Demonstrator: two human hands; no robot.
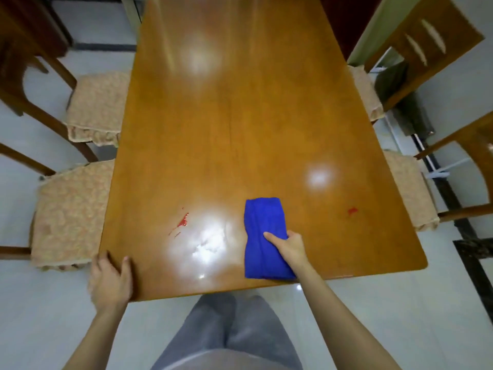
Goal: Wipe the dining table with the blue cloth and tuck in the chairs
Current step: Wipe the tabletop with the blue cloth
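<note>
Head view, looking down the dining table [240, 116], whose long axis runs from the lower centre of the frame to the top. Its near edge crosses the lower third, with rounded corners at lower left and lower right.

The blue cloth [262, 236] lies folded into a narrow rectangle right of centre near that edge. We see its long axis run almost straight up the frame, parallel to the table's length, with its lower end reaching the near edge.

The right hand [290, 247] holds the cloth at its right side. The right thumb [272, 237] lies flat on top, pointing to the upper left, and the fingers are tucked out of sight at the cloth's edge.

The left hand [110, 279] grips the lower left corner of the table, with the left thumb [125, 263] on the top surface and the fingers over the side edge.

A red smear [182, 221] lies left of the cloth and a small red spot [352, 210] lies to its right, both apart from it.

The upper left chair [96, 105] and lower left chair [69, 209] stand with their seats mostly exposed. The upper right chair [365, 92] and lower right chair [410, 188] show narrower strips of seat.

Pale floor [373, 316] lies open along the near edge beside the person's grey trousers [226, 337].
</note>
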